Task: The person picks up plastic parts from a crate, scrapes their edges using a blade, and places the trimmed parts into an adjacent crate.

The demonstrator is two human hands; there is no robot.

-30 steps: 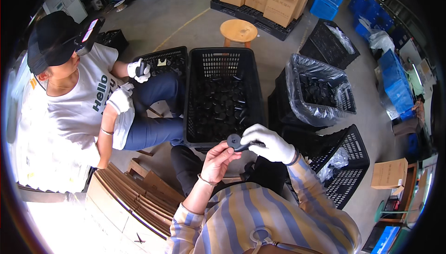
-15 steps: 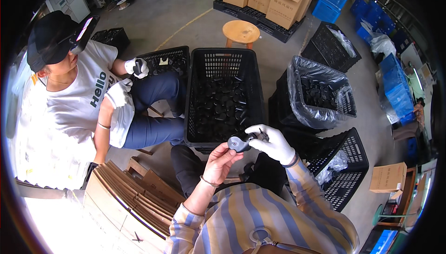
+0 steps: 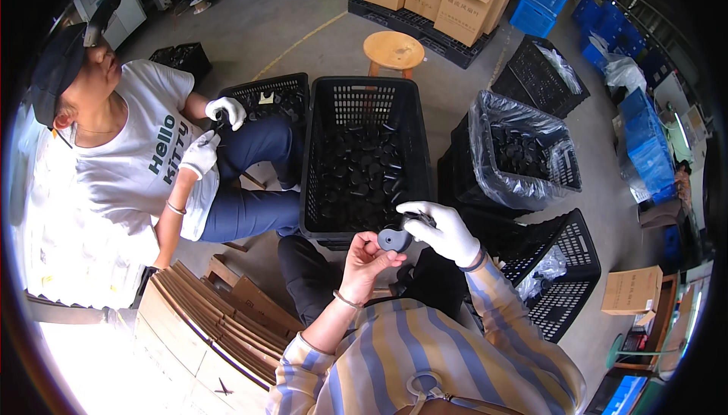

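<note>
A dark round plastic part [image 3: 391,240], flat like a disc with a small hole in its middle, is pinched between the thumb and fingers of my bare left hand [image 3: 364,269]. My right hand [image 3: 449,237], in a white glove, curls around the part's darker far end, which its fingers partly cover. Both hands are over the near edge of a tall black crate [image 3: 309,149]. Inside that crate lies a heap of similar black plastic parts [image 3: 360,165].
At the left a seated co-worker's gloved hands [image 3: 203,153] hold a dark piece beside another black crate [image 3: 296,81]. A plastic-lined crate [image 3: 574,158] of black parts stands right. Flattened cardboard [image 3: 205,324] is stacked lower left; a wooden stool [image 3: 393,51] stands beyond.
The round part has turned in my hands, its disc now facing up more squarely, and my left hand has shifted slightly right. The co-worker's head has tilted up and back.
</note>
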